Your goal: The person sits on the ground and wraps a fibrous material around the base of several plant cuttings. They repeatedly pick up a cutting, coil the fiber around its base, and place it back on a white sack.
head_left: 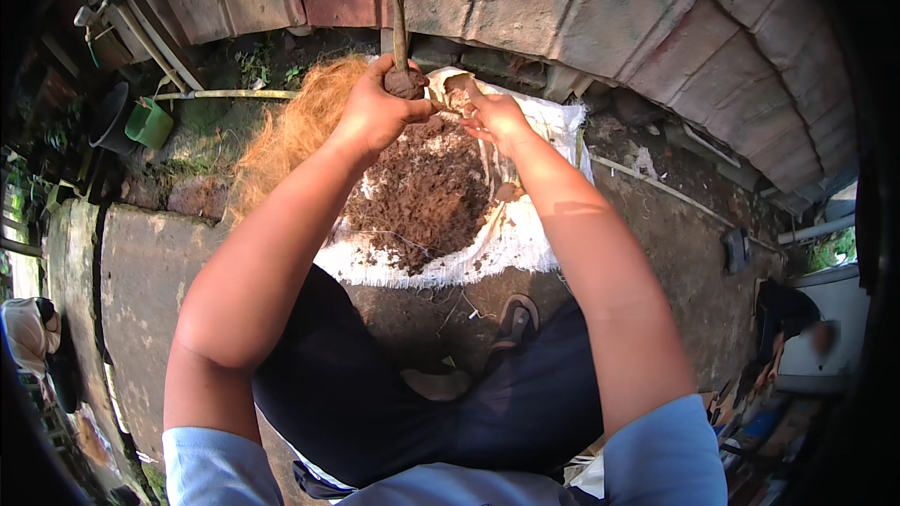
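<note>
Two bare hands up at the far middle, over a white woven sack (pixel 525 244) spread flat on the ground. Left hand (pixel 375 112) is fisted round a dark soil ball (pixel 406 83) at the foot of a thin upright stem (pixel 399 9); fingers wrapped tight, ball poking out the top of the fist. Right hand (pixel 492 117) just beside it, fingers loosely curled and pointing left toward the ball, fingertips at or almost at it; cannot tell if they pinch anything, maybe a bit of soil or fibre. Stem runs up out of frame in front of the brick wall (pixel 600 0).

Under the hands: heap of dark brown soil mix (pixel 422 192) in the sack's middle, still a good pile. Left of the sack a mound of orange-tan coir fibre (pixel 291 126), looks untouched right now. Far left a green pot (pixel 148 122) next to a black one (pixel 111 117), well apart from the hands. Sandalled foot (pixel 516 319) near the sack's near edge.

Progress, my read: soil ball already formed and packed round the stem base, so the shaping part is mostly done. No fibre wrap visible on the ball yet, nothing tied, no pot near. Wrapping or potting looks left. Roughly midway.
</note>
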